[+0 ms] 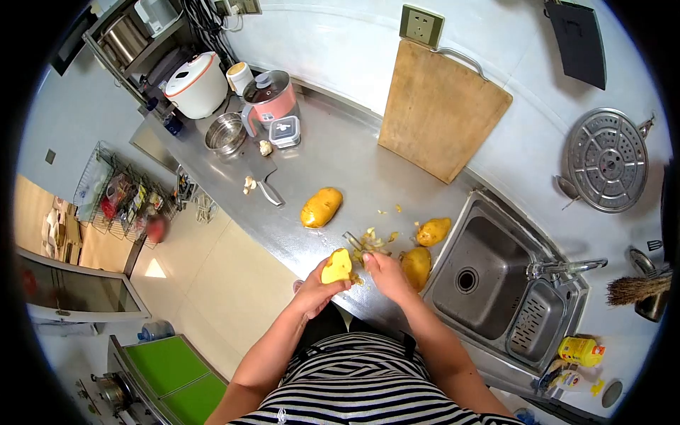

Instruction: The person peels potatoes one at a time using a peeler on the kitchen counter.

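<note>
My left hand (314, 292) is closed around a partly peeled potato (338, 265), its bare yellow flesh facing up. In my right hand (387, 274) is a peeler (351, 239), whose metal head points up and left, just beyond the potato. Peelings (373, 239) lie scattered on the steel counter past my hands. Two unpeeled potatoes, one nearer (416, 267) and one farther (433, 231), rest by the sink, right of my right hand. Another unpeeled potato (321, 207) lies on the counter beyond my left hand.
To the right is a steel sink (453, 312) with a faucet (567, 269). A cutting board (445, 106) leans on the wall. Farther left are a knife (270, 193), garlic (265, 147), a metal bowl (225, 134), a pink pot (275, 103) and a rice cooker (195, 86).
</note>
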A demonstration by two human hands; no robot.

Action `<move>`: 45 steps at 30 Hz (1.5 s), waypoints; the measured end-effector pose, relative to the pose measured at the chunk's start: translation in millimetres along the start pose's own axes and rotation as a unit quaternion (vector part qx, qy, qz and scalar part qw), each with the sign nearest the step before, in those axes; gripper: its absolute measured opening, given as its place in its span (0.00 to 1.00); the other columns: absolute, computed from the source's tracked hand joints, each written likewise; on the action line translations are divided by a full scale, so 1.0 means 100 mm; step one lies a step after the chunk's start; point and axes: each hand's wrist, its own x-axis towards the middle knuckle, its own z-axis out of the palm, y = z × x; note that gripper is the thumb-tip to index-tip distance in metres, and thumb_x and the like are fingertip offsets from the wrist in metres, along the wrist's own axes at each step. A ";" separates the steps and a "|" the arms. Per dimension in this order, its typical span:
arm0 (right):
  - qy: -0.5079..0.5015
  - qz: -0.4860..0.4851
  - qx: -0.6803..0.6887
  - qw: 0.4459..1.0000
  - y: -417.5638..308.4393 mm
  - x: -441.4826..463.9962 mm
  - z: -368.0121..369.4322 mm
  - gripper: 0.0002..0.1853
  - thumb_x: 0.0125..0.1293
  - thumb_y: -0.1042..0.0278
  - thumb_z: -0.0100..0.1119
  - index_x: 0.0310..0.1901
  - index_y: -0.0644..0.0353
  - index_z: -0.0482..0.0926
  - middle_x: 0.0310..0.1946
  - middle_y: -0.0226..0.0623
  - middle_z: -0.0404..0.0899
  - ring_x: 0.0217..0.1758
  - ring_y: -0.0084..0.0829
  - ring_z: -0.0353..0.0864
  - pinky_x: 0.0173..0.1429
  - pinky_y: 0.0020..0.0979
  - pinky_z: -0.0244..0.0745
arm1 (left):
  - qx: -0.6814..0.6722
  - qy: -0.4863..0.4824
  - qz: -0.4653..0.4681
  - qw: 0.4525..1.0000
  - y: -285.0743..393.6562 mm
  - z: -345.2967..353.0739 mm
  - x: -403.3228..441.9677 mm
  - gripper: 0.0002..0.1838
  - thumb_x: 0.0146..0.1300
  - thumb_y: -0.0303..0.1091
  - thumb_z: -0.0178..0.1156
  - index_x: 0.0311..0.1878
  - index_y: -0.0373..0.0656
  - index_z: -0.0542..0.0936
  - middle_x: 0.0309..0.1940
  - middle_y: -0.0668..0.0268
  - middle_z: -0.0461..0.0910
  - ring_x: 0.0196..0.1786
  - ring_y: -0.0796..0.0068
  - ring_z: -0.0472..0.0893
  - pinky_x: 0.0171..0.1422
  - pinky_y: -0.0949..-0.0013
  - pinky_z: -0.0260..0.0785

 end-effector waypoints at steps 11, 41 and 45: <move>-0.034 -0.031 0.073 0.996 -0.24 -0.13 -0.11 0.18 0.72 0.53 0.44 0.36 0.63 0.73 0.26 0.50 0.79 0.33 0.53 0.79 0.37 0.46 0.71 | 0.022 0.004 0.033 0.999 0.00 -0.02 0.05 0.39 0.51 0.16 0.63 0.67 0.41 0.60 0.50 0.62 0.73 0.50 0.68 0.78 0.57 0.69 0.72; 0.058 0.101 0.595 0.795 -0.69 0.19 0.19 0.27 0.71 0.43 0.46 0.20 0.54 0.60 0.12 0.27 0.60 0.10 0.18 0.58 0.13 0.22 0.55 | 0.218 0.036 0.037 0.975 -0.26 0.04 0.14 0.38 0.47 0.31 0.71 0.62 0.33 0.66 0.46 0.61 0.76 0.48 0.72 0.76 0.54 0.71 0.69; 0.107 0.094 0.554 0.820 -0.66 0.22 0.27 0.26 0.71 0.47 0.49 0.20 0.55 0.61 0.10 0.26 0.61 0.09 0.18 0.59 0.12 0.23 0.55 | 0.285 0.058 0.040 0.956 -0.20 0.06 0.14 0.38 0.47 0.31 0.70 0.61 0.32 0.66 0.46 0.59 0.77 0.48 0.71 0.77 0.54 0.71 0.70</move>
